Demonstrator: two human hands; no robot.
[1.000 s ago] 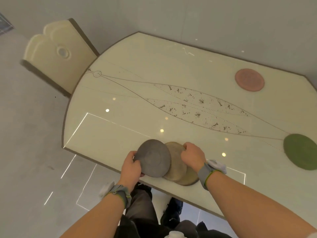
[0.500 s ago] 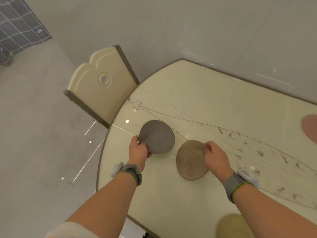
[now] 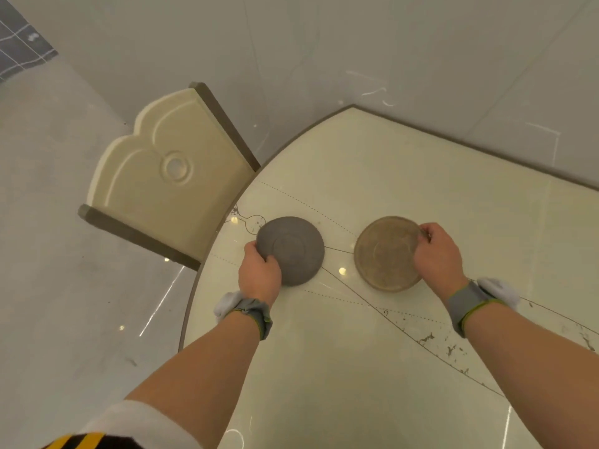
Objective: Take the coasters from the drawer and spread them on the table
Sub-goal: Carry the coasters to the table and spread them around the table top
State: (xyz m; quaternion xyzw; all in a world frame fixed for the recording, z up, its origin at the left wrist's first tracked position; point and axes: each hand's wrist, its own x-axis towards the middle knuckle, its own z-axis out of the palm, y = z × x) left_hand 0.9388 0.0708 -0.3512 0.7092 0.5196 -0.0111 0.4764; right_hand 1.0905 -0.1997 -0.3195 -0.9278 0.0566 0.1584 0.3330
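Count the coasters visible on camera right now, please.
2. A grey coaster near the table edge by the chair, held by the left hand; a tan coaster to its right, held by the right hand. Others may lie outside the view.

Both bare forearms reach forward, each with a grey band at the wrist. The left hand (image 3: pixel 259 275) and the right hand (image 3: pixel 438 258) are curled closed, knuckles up, well apart.

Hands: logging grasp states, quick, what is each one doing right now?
Left hand: closed on the grey coaster at its near edge.
Right hand: closed on the tan coaster at its right edge.
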